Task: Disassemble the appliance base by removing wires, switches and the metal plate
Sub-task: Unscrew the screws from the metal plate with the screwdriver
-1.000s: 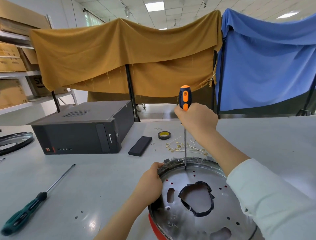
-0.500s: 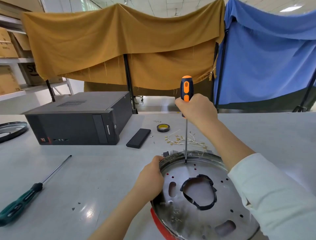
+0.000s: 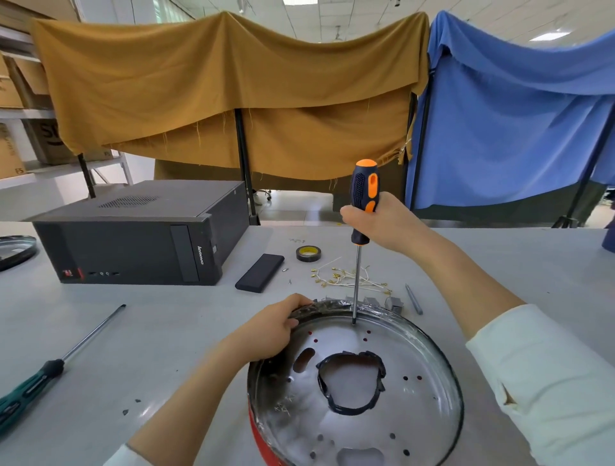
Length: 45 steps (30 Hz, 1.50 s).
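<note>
Screwdriver (image 3: 362, 199) upright in the right hand (image 3: 382, 223), fingers wrapped round its handle, tip at the far edge of the metal plate (image 3: 352, 425) on the desk (image 3: 166, 332); left hand (image 3: 269, 329) grips the rim (a slipped tip could stab those fingers).

You worked at a pale grey tabletop (image 3: 166, 332). Behind it, a mustard cloth (image 3: 216, 93) and a blue cloth (image 3: 506, 119) hung over black stands. Shelves (image 3: 23, 113) with cardboard boxes stood at your left; ceiling panels (image 3: 294, 2) glowed overhead.
</note>
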Tool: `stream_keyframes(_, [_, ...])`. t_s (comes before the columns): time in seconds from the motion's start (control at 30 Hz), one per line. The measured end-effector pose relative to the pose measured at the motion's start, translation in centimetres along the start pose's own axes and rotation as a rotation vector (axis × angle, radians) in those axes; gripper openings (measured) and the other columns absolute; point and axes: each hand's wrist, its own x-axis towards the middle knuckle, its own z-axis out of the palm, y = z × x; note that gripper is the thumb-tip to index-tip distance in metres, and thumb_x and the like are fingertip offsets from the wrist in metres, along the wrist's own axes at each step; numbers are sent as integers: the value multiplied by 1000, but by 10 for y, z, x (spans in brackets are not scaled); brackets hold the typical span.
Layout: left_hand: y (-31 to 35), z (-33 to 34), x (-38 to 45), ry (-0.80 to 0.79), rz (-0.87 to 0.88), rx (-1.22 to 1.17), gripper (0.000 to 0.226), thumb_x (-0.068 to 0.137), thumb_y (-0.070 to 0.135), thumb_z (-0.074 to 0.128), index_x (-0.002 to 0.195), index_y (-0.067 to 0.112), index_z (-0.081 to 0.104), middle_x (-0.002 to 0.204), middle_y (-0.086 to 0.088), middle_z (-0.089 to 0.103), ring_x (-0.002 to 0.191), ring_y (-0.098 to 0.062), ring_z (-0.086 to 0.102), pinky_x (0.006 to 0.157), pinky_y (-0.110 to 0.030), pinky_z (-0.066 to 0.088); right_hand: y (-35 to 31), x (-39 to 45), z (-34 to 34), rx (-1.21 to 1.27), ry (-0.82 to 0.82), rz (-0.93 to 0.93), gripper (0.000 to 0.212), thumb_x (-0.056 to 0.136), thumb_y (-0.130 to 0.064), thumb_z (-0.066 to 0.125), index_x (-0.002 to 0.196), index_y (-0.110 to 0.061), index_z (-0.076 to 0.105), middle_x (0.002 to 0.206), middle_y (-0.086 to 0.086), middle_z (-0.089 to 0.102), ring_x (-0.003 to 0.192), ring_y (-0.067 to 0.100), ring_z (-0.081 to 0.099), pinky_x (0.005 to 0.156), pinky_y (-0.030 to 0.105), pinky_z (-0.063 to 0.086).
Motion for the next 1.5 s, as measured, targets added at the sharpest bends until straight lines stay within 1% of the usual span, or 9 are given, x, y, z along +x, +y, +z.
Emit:
stream_keyframes(0.23, [6,-7,12,-63,-39,101,37,99,11,36,128,34,40,118,1,60,95,-17,55,84,-31,42,10,0,-10,-276,184,138,31,88,-48,50,71,-21,50,57,-8,54,57,13,54,59,30,49])
stream_keyframes(0.37, [20,7,14,56,-80,213,42,91,7,40,126,31,39,91,4,54,78,-18,50,67,-28,38,7,2,0,105,383,212,23,83,-25,64,96,-18,46,80,-3,54,68,8,52,45,13,42])
stream_keyframes(0.47, [28,19,12,97,-81,255,45,83,12,47,122,33,37,97,1,61,88,-23,57,64,-30,41,5,4,7,347,444,247,24,86,-14,60,108,-11,51,85,7,58,70,17,56,54,19,48])
stream_keyframes(0.63, [25,22,12,104,-51,294,48,80,18,54,121,34,35,109,-1,64,100,-24,60,72,-36,49,1,1,16,563,457,151,16,83,-8,62,82,-15,48,63,3,47,48,12,41,45,23,39])
stream_keyframes(0.7, [25,21,12,105,-33,285,49,79,18,53,122,33,35,109,-2,64,100,-24,60,74,-37,50,2,1,14,731,371,138,24,81,-2,59,71,-17,43,51,-4,39,41,10,33,39,21,30])
stream_keyframes(0.87, [23,21,11,107,-8,268,48,79,21,53,123,33,36,113,-2,63,104,-25,59,78,-36,48,5,0,5,916,-434,12,28,74,-8,59,68,-20,34,46,-10,31,36,6,25,42,20,14])
stream_keyframes(1.23, [26,23,10,110,-2,324,48,81,24,52,124,33,34,116,-1,62,103,-27,59,77,-37,47,-15,-3,5,410,336,200,18,82,-16,67,86,-21,51,76,5,56,70,18,55,67,34,51])
stream_keyframes(1.4, [26,24,10,109,4,312,48,81,22,52,124,34,35,115,0,63,101,-27,59,73,-34,45,-18,-5,13,486,354,156,21,85,-23,65,82,-19,44,66,3,45,51,15,42,47,27,38])
stream_keyframes(1.5, [25,23,11,105,4,299,48,80,21,52,122,34,35,114,0,63,101,-26,59,74,-36,47,-9,-4,4,804,-37,60,25,79,-19,64,68,-20,42,50,-5,36,38,9,29,41,20,26])
